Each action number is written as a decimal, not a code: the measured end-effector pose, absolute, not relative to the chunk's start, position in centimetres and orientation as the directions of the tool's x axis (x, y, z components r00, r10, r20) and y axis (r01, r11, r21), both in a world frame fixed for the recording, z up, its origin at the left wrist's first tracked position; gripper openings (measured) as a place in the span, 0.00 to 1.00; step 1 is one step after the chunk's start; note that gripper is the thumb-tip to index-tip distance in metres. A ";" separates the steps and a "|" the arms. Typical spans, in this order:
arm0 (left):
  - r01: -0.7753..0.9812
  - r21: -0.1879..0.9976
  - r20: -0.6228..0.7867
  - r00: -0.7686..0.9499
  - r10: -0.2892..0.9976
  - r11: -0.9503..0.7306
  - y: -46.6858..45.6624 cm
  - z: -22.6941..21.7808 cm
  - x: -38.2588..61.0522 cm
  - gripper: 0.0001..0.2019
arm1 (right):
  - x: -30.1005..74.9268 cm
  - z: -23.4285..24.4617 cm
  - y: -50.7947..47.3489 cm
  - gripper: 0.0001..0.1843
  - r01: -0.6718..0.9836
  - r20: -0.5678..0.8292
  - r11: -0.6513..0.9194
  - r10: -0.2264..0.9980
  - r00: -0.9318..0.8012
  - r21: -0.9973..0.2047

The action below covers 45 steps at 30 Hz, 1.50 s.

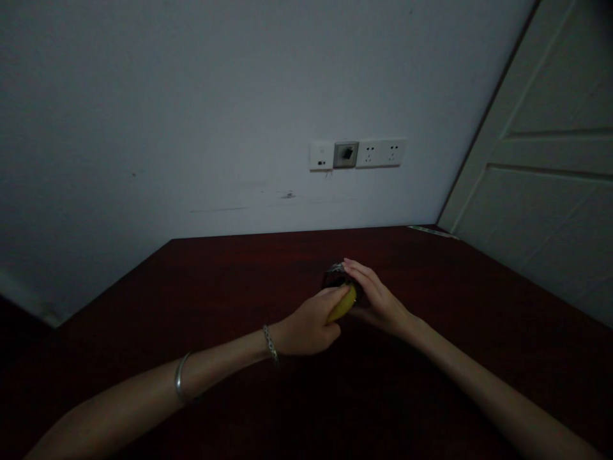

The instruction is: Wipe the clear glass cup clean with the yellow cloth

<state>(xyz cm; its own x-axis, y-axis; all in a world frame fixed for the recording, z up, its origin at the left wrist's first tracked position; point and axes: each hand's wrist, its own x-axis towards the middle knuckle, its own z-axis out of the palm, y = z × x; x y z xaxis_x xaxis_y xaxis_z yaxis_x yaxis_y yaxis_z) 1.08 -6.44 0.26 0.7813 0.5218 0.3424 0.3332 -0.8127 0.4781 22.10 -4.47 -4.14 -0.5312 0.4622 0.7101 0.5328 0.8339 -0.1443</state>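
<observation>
The dark object (pixel 334 278) with the shiny far edge is the larger of the two things I have between my hands, out over the middle of the table (pixel 239 275); my right hand (pixel 382 305) curves around its right side, holding it, with the fingertips up at that shiny edge. I can't make out what it is in this dim light, but I'd expect it to be light and rather smooth, so it may slip, and its sides are where I'd take hold, clear of the edge. The smaller one is the yellow thing (pixel 343 307), just near of it and pinched in my left hand (pixel 306 327), thumb along its far left side. Its rounded shape suggests something light and fairly firm, best held around its middle; whether it would dent I can't tell. Counting down in size: one wall (pixel 191 115) on the far side, one table, one panelled door (pixel 550 166) to the right, two hands, one row of wall plates (pixel 380 154) with a single grey plate (pixel 345 154) in it, one dark object, one plain bangle (pixel 179 378), one yellow thing and one braided bracelet (pixel 270 345).
</observation>
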 end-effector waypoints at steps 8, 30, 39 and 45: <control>0.468 0.235 0.483 0.704 0.520 -0.852 -8.8 0.9 2.6 0.32 | 21.4 -2.4 -4.0 0.44 0.546 0.764 0.831 0.420 -0.490 -0.106; 0.478 -0.062 0.471 0.788 0.396 -0.876 -6.8 2.3 1.9 0.31 | 19.4 -2.4 -4.3 0.49 0.321 0.653 0.680 0.730 -0.202 -0.660; 0.412 -0.139 0.378 0.863 0.336 -0.901 -6.6 2.5 1.1 0.31 | 19.1 -2.3 -5.2 0.45 0.182 0.493 0.538 0.836 -0.240 -0.823; 0.358 -0.230 0.375 0.891 0.257 -0.905 -5.8 2.8 0.5 0.22 | 19.0 -1.5 -6.2 0.40 0.024 0.426 0.452 0.856 -0.293 -0.891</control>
<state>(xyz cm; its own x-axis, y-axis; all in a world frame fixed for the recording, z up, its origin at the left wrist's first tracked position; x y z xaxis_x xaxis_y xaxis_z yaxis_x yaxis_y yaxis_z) 0.48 -5.84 2.79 0.8908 0.2569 0.3748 0.3577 -0.9051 -0.2298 18.99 -6.17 -1.51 -0.2931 0.8557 0.4264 0.0239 0.4524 -0.8915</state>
